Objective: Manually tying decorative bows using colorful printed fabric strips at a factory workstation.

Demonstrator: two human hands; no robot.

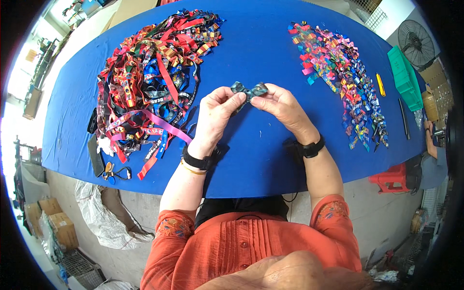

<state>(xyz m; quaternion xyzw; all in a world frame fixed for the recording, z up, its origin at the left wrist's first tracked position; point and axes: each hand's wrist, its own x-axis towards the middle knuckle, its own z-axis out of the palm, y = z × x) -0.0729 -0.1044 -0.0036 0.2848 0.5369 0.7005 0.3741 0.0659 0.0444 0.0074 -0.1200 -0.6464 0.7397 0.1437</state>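
Observation:
A small dark ribbon bow [249, 91] with a grey-green pattern is held up over the middle of the blue table. My left hand [218, 107] pinches its left loop between thumb and fingers. The right loop is gripped the same way by my right hand [282, 107]. Below my left hand's side lies a big tangled heap of printed ribbons [145, 82], mostly red, black and blue. Over to the right spreads a pile of small colourful ribbon bows [348, 82]. Both wrists wear black bands.
Right of the bows lie a yellow cutter [381, 85] and a dark rod [404, 119], near a green plastic crate [405, 78]. A fan [414, 40] stands beyond. Keys with a cord [116, 173] rest at the front left edge. A red stool [389, 179] and another person's arm [430, 140] are at right.

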